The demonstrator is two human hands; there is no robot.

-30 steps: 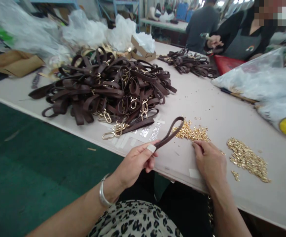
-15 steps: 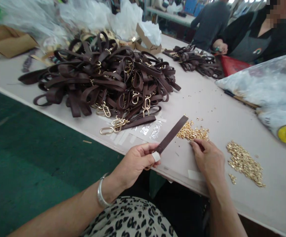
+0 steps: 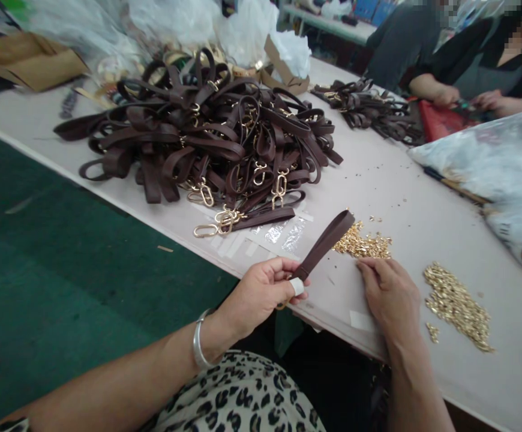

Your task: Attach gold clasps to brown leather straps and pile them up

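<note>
Okay, brown strap (image 3: 326, 243) is being rolled from flat to slightly side-on, clamped by left hand (image 3: 265, 288), apparently being positioned; right hand (image 3: 391, 294) grip can't be told.

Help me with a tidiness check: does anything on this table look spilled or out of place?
Slightly: a few gold bits lie loose beyond the gold heap near the right hand, and a small cluster sits apart from the other heap. They look strayed, since most pieces are heaped together. Nothing looks damaged.
</note>
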